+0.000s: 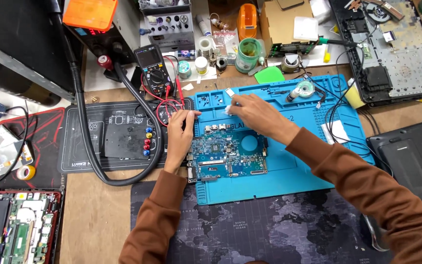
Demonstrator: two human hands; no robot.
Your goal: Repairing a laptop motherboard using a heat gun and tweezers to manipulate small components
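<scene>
While the blue circuit board (228,157) lies on the blue mat (289,171), its left edge is steadied by the left hand (179,132); a small white wipe (229,109) is pinched in the right hand (255,115), so cleaning seems underway; careful, light strokes are called for.

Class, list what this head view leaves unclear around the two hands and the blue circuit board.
- White piece at the right hand: mostly covered by fingers, too small to identify.
- Circuit board: left edge hidden under the left hand.
- Left grip: palm faces down, contact unseen.
- Opened laptop: cut off by the frame's bottom-left corner.
</scene>
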